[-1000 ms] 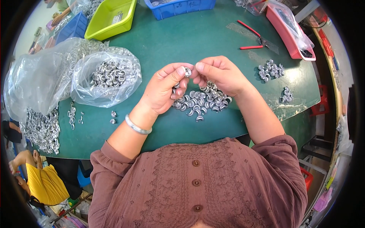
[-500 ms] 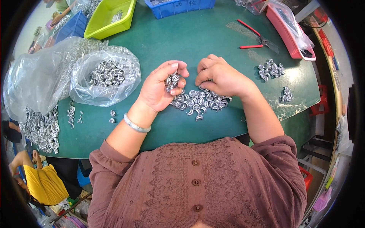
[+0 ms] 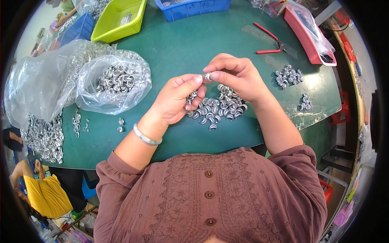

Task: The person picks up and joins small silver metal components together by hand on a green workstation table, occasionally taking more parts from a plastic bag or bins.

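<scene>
Between the thumb and forefinger of my right hand [image 3: 237, 77] is a small silvery curved metal piece [image 3: 208, 76]. My left hand [image 3: 178, 97] is curled around several similar metal pieces [image 3: 191, 98], its thumb tip close beside the pinched one. Below both hands a heap of crescent-shaped metal pieces [image 3: 214, 111] lies on the green table [image 3: 182, 44]. To the left, an opened clear plastic bag [image 3: 137, 95] holds more curved silvery pieces [image 3: 116, 79].
Metal links [image 3: 45, 137] pile up at the left edge. Red-handled pliers [image 3: 269, 51] lie far right, near two small metal clusters [image 3: 289, 76]. A green tray [image 3: 103, 37], a blue bin [image 3: 194, 13] and a pink basket [image 3: 312, 50] line the far side. A person in yellow [image 3: 48, 198] sits at lower left.
My right hand has risen from the heap with one metal piece in its fingertips. My left thumb and fingers have closed in toward it, and the two hands are now nearly touching.
</scene>
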Demonstrator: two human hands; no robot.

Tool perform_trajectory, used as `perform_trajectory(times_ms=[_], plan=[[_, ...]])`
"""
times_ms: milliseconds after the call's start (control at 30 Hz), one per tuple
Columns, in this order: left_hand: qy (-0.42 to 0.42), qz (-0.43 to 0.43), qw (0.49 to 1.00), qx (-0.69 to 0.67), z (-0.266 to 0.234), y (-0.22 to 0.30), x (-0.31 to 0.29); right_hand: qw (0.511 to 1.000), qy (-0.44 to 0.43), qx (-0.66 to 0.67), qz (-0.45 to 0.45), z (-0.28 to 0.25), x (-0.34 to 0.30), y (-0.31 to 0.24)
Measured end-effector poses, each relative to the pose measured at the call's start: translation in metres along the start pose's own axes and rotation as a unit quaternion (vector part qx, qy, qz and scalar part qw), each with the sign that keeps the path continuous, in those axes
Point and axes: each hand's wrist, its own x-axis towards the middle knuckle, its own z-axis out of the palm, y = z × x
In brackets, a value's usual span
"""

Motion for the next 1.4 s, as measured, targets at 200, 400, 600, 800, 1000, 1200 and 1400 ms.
perform_trajectory(times_ms=[200,400,600,800,1000,1200,1400], plan=[[0.028,0.091,0.994,0.046,0.001,-0.007,-0.002,0.997,-0.052,0.058,-0.005,-0.002,0.001,0.001],[0.085,0.223,0.944,0.226,0.008,-0.01,-0.003,0.998,-0.048,0.039,-0.022,-0.002,0.001,0.005],[0.116,0.142,0.98,0.082,0.009,-0.006,-0.001,0.999,-0.002,0.035,-0.008,0.002,0.0,0.0],[0.093,0.05,0.993,-0.051,0.003,-0.004,0.001,0.976,-0.021,-0.176,-0.122,0.004,0.0,0.001],[0.08,0.018,0.995,-0.066,0.002,-0.004,0.001,0.966,-0.001,-0.216,-0.144,0.006,0.001,0.004],[0.134,0.083,0.987,0.041,0.003,-0.005,0.001,0.978,-0.002,-0.189,-0.085,0.007,0.0,-0.001],[0.12,0.235,0.932,0.248,0.006,-0.004,0.001,0.998,-0.003,-0.037,0.056,0.006,-0.002,-0.002]])
